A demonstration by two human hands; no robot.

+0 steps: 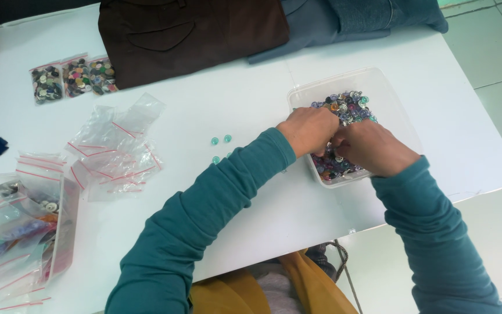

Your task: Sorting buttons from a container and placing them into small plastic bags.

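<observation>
1. Both hands reach into a clear tub (pixel 379 93) of mixed buttons (pixel 347 107). The fingertips are buried among the buttons and hidden behind the knuckles, so what each one pinches cannot be made out.
2. The left hand (pixel 309 129) lies knuckles-up over the tub's left wall, its fingers curled down into the pile. Whether they close on a button I cannot tell.
3. The right hand (pixel 373 148) sits just beside it, touching it at the fingers, and covers the near half of the tub. Its fingers are bent inward too, and its hold is likewise hidden.
4. The tub stands near the table's (pixel 251 104) right edge. It is rectangular and lies askew, its long axis running from the near edge up toward the far right corner. The hands hide its near-left part.
5. A few small teal beads (pixel 221 139) lie loose on the table just left of the left sleeve. Some may be hidden under the arm.
6. Empty clear bags (pixel 114 151) with red seal strips lie crumpled toward the left edge.
7. More bags and a second tub (pixel 59 232) are cut off at the near left corner, and their contents are hard to read.
8. Three filled button bags (pixel 74 77) lie in a row toward the far left, beside a folded brown cloth (pixel 193 35) and a blue cloth (pixel 367 17) at the far edge.
</observation>
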